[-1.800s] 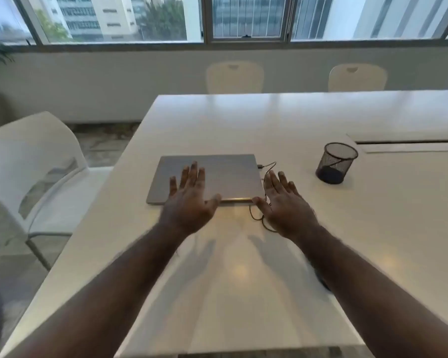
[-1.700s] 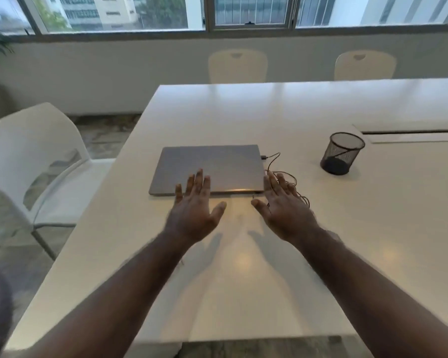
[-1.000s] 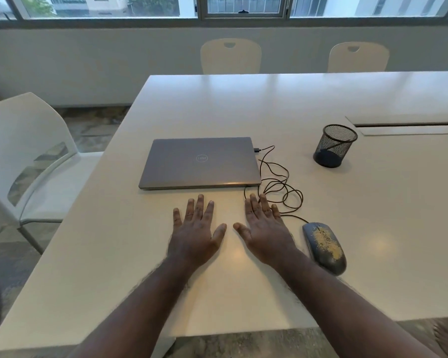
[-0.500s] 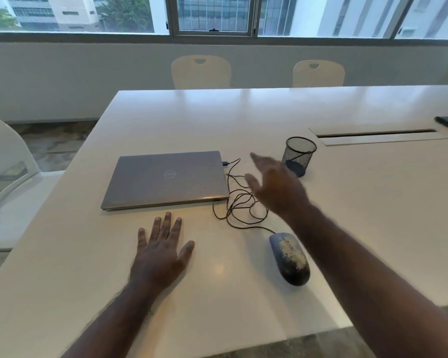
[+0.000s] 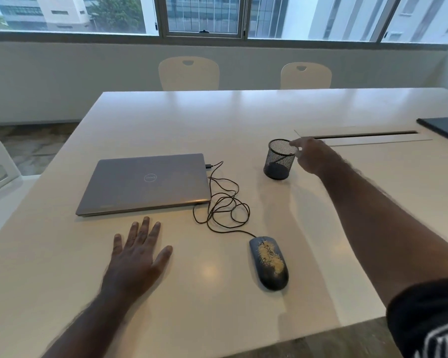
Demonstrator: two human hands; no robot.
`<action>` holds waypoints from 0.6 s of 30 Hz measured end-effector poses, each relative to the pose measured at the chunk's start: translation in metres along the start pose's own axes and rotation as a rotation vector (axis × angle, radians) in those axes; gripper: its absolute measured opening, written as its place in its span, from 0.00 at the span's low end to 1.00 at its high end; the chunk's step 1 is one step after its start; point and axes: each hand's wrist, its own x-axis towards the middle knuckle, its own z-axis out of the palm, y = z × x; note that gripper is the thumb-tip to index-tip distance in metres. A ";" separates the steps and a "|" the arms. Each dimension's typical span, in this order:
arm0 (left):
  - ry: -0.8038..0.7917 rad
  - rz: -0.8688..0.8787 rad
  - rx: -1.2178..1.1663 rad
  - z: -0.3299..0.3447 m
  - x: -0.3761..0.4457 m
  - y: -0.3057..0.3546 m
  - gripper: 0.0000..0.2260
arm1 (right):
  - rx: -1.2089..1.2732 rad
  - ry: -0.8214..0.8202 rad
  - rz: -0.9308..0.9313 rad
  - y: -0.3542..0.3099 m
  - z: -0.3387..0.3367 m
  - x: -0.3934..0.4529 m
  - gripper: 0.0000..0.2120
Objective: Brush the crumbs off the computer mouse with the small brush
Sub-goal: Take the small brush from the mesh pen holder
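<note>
Task barely begun: crumbs (image 5: pixel 270 257) cover the computer mouse (image 5: pixel 268 263) near right, left hand (image 5: pixel 136 257) flat with fingers spread on the table (image 5: pixel 243 120), right hand (image 5: pixel 311 155) at the mesh cup (image 5: pixel 280 159) rim, grip unclear, a thin dark handle inside, presumably the brush (image 5: pixel 281 159).

Right hand (image 5: pixel 311 156) has left its flat rest on the desk (image 5: pixel 243 120) beside the left hand, reaching to the mesh cup (image 5: pixel 279 162) rim, right of centre.
</note>
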 end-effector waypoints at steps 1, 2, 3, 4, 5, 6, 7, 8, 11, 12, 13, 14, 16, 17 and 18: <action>0.003 0.001 -0.001 0.000 0.000 0.000 0.36 | 0.015 -0.023 -0.012 0.001 0.001 0.005 0.19; 0.004 0.001 -0.004 0.000 0.000 0.000 0.36 | 0.021 -0.042 -0.027 0.001 0.002 0.009 0.17; 0.005 0.000 -0.007 0.000 -0.001 -0.001 0.37 | 0.017 -0.058 -0.040 0.000 0.002 0.013 0.16; 0.008 0.000 -0.010 0.000 -0.001 -0.001 0.37 | 0.006 -0.068 -0.047 -0.002 0.002 0.016 0.15; 0.010 0.001 -0.014 0.000 -0.001 -0.001 0.37 | -0.016 -0.080 -0.045 -0.005 0.000 0.018 0.14; 0.014 0.001 -0.018 0.000 -0.001 -0.001 0.37 | -0.040 -0.093 -0.035 -0.007 -0.001 0.020 0.14; 0.018 0.000 -0.024 0.000 -0.001 -0.001 0.37 | -0.066 -0.107 -0.019 -0.009 -0.001 0.023 0.14; 0.023 -0.001 -0.029 0.000 -0.001 -0.001 0.37 | -0.088 -0.120 0.000 -0.010 -0.001 0.027 0.15; 0.033 0.001 -0.034 0.001 -0.001 -0.002 0.36 | -0.146 -0.157 0.074 -0.015 0.002 0.038 0.20; 0.036 0.002 -0.035 0.002 0.000 -0.002 0.36 | -0.153 -0.166 0.093 -0.016 0.004 0.042 0.20; 0.038 0.001 -0.037 0.001 0.000 -0.002 0.36 | -0.161 -0.174 0.100 -0.018 0.004 0.044 0.20; 0.040 -0.001 -0.039 0.001 0.000 -0.002 0.37 | -0.170 -0.188 0.098 -0.019 0.005 0.047 0.18; 0.041 -0.002 -0.040 0.001 -0.001 -0.001 0.36 | -0.196 -0.199 0.085 -0.017 0.010 0.057 0.12; 0.042 -0.001 -0.039 0.001 -0.001 -0.001 0.36 | -0.206 -0.198 0.077 -0.014 0.014 0.064 0.09; 0.044 -0.002 -0.039 0.001 -0.001 -0.001 0.36 | -0.201 -0.194 0.072 -0.012 0.019 0.073 0.08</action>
